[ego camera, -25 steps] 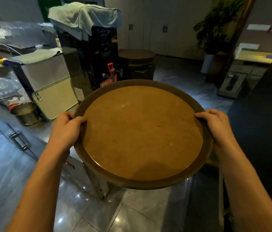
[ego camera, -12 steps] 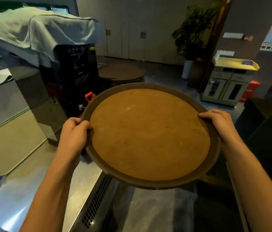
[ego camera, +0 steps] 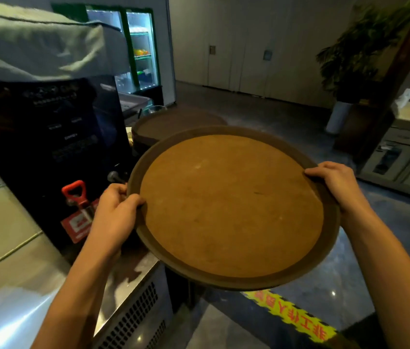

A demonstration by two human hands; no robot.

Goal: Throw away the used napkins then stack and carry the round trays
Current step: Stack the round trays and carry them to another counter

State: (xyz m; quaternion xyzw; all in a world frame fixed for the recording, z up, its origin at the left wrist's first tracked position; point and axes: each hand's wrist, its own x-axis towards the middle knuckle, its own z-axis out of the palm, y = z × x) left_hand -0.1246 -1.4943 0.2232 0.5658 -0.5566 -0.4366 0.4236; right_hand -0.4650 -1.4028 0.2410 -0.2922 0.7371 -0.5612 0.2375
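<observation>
A steel counter is seen at the left. A round tray is held in the air, clamped at its rim by the left hand and right hand. What may be more trays lie just behind it.

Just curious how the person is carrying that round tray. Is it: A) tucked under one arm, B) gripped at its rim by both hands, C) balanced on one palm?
B: the left hand and right hand each clasp opposite sides of the tray.
</observation>
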